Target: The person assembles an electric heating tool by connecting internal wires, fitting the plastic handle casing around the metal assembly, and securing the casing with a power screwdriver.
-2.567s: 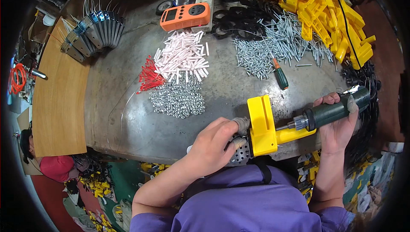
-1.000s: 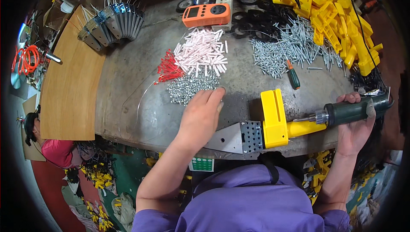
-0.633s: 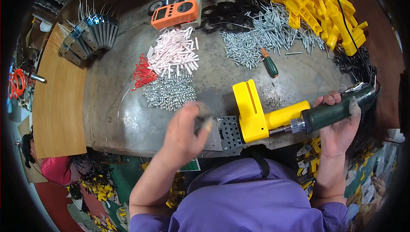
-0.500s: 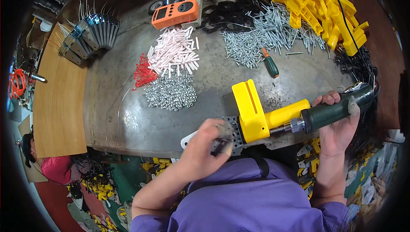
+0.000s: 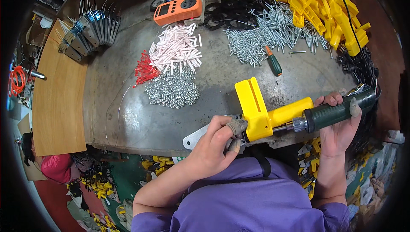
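Yellow handle piece (image 5: 254, 110) is located at the near edge of the tabletop (image 5: 128, 121), just in front of the person's torso, with a grey metal plate (image 5: 195, 138) set against its left side. Left hand (image 5: 215, 142): covered fingertips pinched narrowly on the plate, beside the yellow block. Right hand (image 5: 339, 125): fingers wrapped around a dark green power screwdriver (image 5: 337, 114), its shaft running alongside the handle to the block's right face. Progress, as judged: plate and handle are brought together and fastening appears to be in hand; whether any screw is fully seated cannot be told, the joint being partly covered by the left hand. Work outstanding seems considerable: loose handles (image 5: 329, 10) lie heaped at the far right, beside a large pile of screws (image 5: 273, 35), while plates with upright wires (image 5: 92, 29) stand at the far left without yellow handles. Condition: the plastic is bright and smooth, with a long slot down the block, a small hole low on its face and a rounded grip; no crack is visible. The plate tapers to a rounded, holed tip.
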Demonstrator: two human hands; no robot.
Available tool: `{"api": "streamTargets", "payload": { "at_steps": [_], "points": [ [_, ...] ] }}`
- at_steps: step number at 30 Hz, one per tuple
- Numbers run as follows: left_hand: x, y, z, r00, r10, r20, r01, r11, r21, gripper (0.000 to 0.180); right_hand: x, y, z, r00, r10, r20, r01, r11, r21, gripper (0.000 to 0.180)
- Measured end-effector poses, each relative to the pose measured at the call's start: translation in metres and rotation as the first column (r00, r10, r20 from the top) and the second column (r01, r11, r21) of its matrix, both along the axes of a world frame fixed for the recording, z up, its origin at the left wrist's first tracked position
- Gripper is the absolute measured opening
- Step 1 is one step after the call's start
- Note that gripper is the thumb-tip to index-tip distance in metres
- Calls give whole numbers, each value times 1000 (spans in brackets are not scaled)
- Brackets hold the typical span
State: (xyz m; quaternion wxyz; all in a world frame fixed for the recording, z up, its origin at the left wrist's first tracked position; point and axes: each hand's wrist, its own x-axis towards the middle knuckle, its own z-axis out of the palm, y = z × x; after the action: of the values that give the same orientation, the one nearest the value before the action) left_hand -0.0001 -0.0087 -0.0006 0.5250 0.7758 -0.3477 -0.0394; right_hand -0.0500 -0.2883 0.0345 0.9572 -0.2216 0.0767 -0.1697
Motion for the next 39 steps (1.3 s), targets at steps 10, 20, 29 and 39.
{"api": "streamTargets", "payload": {
  "at_steps": [10, 20, 29, 39],
  "points": [
    [11, 6, 5, 975, -20, 219, -10, 991, 135, 27, 2, 4, -3, 1000, -18, -6, 18, 1000, -17, 35],
    [11, -2, 8, 972, -33, 231, 0, 990, 140, 26, 0, 8, -8, 997, -61, 47, 64, 996, -60, 33],
    [7, 4, 13, 967, 88, 237, -145, 961, 234, 36, 5, -16, 14, 980, -162, -116, 122, 947, -297, 38],
    [8, 41, 22, 964, 221, 147, -244, 956, 165, 47, 27, -133, -11, 864, -502, 24, -380, -684, -623, 42]
  ]
}}
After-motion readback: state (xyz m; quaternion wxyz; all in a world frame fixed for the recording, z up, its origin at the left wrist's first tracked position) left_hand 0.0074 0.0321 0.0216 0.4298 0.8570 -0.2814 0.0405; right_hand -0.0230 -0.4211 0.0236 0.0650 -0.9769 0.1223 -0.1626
